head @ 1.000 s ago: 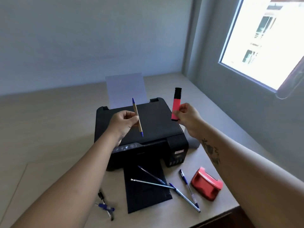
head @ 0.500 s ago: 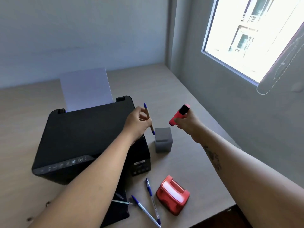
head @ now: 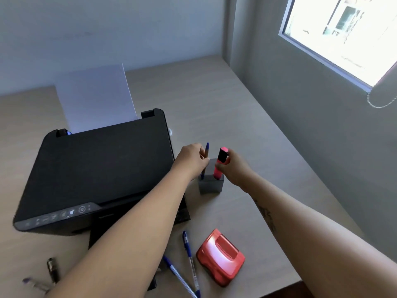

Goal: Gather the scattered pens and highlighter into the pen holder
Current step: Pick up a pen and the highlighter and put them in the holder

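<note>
Left hand (head: pixel 192 157) pinched on slim tan pen with blue cap (head: pixel 205 157), right hand (head: pixel 233 165) closed round pink-red plastic highlighter (head: pixel 220 164); both tips already inside small grey square pen holder (head: pixel 211 186) on surface beside black printer (head: pixel 101 171). Best kept upright, released gently to avoid tipping holder; loose blue pens (head: pixel 189 252) left near the surface's front edge

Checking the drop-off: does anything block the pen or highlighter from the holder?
Nothing visible. The left hand has the pen and the right hand the highlighter already entering the holder.
</note>
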Demonstrator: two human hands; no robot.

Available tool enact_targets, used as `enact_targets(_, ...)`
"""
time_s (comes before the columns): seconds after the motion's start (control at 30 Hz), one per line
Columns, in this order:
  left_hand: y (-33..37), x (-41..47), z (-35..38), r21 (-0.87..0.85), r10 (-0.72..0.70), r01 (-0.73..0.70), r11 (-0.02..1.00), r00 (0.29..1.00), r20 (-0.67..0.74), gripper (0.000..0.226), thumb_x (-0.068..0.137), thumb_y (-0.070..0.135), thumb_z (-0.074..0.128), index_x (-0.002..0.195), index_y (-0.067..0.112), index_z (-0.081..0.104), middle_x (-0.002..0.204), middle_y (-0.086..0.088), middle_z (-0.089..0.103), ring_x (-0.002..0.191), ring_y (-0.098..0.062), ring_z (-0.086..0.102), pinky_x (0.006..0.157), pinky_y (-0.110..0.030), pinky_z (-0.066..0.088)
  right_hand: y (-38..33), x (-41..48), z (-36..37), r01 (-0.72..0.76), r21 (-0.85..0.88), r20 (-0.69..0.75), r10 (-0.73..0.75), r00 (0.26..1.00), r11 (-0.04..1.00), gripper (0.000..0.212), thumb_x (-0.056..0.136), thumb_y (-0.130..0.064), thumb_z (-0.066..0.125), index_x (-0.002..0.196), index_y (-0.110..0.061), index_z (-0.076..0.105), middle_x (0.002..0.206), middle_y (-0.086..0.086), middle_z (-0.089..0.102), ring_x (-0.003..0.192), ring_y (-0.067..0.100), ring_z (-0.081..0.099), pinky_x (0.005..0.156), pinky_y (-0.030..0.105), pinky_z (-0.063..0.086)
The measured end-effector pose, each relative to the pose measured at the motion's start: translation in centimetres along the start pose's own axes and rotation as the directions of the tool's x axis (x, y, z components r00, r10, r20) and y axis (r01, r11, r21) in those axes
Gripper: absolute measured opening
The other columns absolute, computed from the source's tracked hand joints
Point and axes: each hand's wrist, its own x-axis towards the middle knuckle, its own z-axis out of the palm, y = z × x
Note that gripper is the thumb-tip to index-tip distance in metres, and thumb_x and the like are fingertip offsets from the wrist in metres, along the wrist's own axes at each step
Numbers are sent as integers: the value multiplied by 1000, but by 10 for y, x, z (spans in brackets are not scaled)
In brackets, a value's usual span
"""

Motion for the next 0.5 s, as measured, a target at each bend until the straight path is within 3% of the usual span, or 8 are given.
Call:
enact_targets(0.1, 2, 7, 7, 91, -19, 14, 996, 998, 54, 11, 86, 23, 66, 87, 12, 63, 95, -9, 67, 87, -28, 63, 71, -31, 48, 4, 6, 3, -16, -49, 3, 16, 1000, 999, 28, 90, -20, 63, 114, -7, 57, 108, 15, 64, 100, 33, 60, 84, 41, 50)
enact_targets(0.2, 1, 12, 11, 135, -45, 33, 990, 995, 92, 14, 87, 24, 65, 80, 12, 61, 87, -10, 64, 77, -28, 60, 64, -28, 41, 7, 9, 2, -26, -91, 15, 28, 1000, 995, 21, 90, -18, 62, 106, -4, 62, 96, 14, 62, 89, 29, 57, 74, 36, 46)
enact_targets(0.3, 1, 13, 12, 153, -62, 50, 987, 995, 81, 24, 88, 20, 64, 67, 8, 60, 70, -10, 58, 64, -27, 53, 55, -26, 37, 8, 9, -1, -16, -101, 7, 17, 1000, 995, 27, 92, -20, 61, 116, -6, 63, 104, 12, 64, 93, 27, 58, 77, 36, 48)
enact_targets(0.4, 4, 12, 2, 115, -46, 40, 993, 998, 51, 15, 86, 17, 62, 79, 6, 69, 84, -12, 67, 75, -29, 62, 62, -28, 44, 5, 6, -11, -12, -94, -32, 9, 999, 996, 36, 94, -21, 60, 127, -8, 57, 121, 13, 63, 108, 29, 59, 88, 37, 49)
enact_targets(0.5, 5, 8, -17, 73, 5, -6, 997, 1000, 9, 13, 89, 14, 60, 86, 7, 70, 92, -10, 71, 85, -29, 67, 71, -31, 53, -4, 2, -25, 6, -70, -96, -13, 995, 998, 31, 94, -21, 59, 123, -10, 60, 120, 12, 64, 109, 30, 59, 92, 41, 51)
